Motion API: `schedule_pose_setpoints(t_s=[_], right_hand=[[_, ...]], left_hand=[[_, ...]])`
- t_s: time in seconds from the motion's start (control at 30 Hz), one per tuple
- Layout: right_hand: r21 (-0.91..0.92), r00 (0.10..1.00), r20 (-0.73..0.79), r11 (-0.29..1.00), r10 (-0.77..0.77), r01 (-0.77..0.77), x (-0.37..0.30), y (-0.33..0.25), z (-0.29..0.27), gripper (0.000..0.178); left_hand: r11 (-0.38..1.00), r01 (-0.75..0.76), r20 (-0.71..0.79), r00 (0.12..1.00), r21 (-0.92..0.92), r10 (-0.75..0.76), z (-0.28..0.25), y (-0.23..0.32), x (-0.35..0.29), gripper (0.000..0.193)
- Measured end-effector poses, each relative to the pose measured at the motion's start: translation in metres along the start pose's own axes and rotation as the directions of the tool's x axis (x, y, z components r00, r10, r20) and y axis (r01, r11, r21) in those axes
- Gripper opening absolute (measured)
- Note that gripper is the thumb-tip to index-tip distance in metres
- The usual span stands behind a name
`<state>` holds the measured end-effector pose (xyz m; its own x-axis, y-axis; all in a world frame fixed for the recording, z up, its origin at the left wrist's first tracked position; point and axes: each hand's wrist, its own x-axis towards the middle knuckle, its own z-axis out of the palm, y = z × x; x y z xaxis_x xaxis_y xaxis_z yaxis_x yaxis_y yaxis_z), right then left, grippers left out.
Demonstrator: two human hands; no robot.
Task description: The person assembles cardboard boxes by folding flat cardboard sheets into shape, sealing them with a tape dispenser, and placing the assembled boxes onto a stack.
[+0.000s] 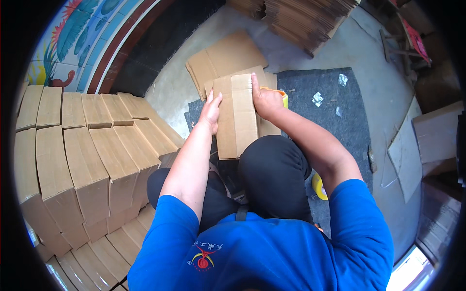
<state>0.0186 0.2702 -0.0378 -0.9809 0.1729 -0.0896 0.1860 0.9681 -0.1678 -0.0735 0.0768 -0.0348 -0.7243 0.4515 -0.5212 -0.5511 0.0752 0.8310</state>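
A closed brown cardboard box (237, 116) stands tilted in front of my knees, with a strip of tape running along its upper face. My left hand (210, 114) grips its left side, the thumb bent at the near edge. At the right edge, the thumb of my right hand (268, 103) presses along the box. The other fingers of that hand are curled around what looks like an orange and yellow tape dispenser (285, 101), mostly hidden behind the hand. Flattened cardboard sheets (221, 56) lie just beyond the box.
Stacked closed boxes (87, 150) form a wall on my left. A dark mat (320, 82) carries silvery scraps (317, 99); a yellow tape roll (319, 186) lies by my right elbow. Flat cardboard is piled (306, 22) at the back, and a stool (407, 43) stands far right.
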Motion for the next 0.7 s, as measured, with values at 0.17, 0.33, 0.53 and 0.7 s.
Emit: schedule_pose_setpoints(t_s=[0.17, 0.33, 0.53, 0.7], right_hand=[[0.004, 0.937, 0.344, 0.998, -0.057, 0.059, -0.018, 0.009, 0.017, 0.048], [-0.123, 0.958, 0.282, 0.992, 0.058, -0.024, -0.042, 0.031, -0.039, 0.019], [0.822, 0.951, -0.164, 0.569, 0.262, -0.015, -0.077, 0.083, -0.131, 0.031], [0.965, 0.959, -0.24, 0.142, 0.152, 0.219, -0.118, 0.065, -0.2, 0.019]], left_hand=[[0.989, 0.076, 0.071, 0.995, -0.128, -0.068, 0.007, 0.002, 0.003, 0.055], [0.994, 0.033, -0.318, 0.948, 0.103, 0.002, 0.01, -0.011, 0.007, 0.055], [0.81, -0.231, -0.335, 0.823, 0.54, 0.458, 0.041, 0.014, -0.05, 0.052], [0.941, -0.1, 0.154, 0.976, -0.322, 0.156, 0.096, 0.065, -0.144, 0.05]])
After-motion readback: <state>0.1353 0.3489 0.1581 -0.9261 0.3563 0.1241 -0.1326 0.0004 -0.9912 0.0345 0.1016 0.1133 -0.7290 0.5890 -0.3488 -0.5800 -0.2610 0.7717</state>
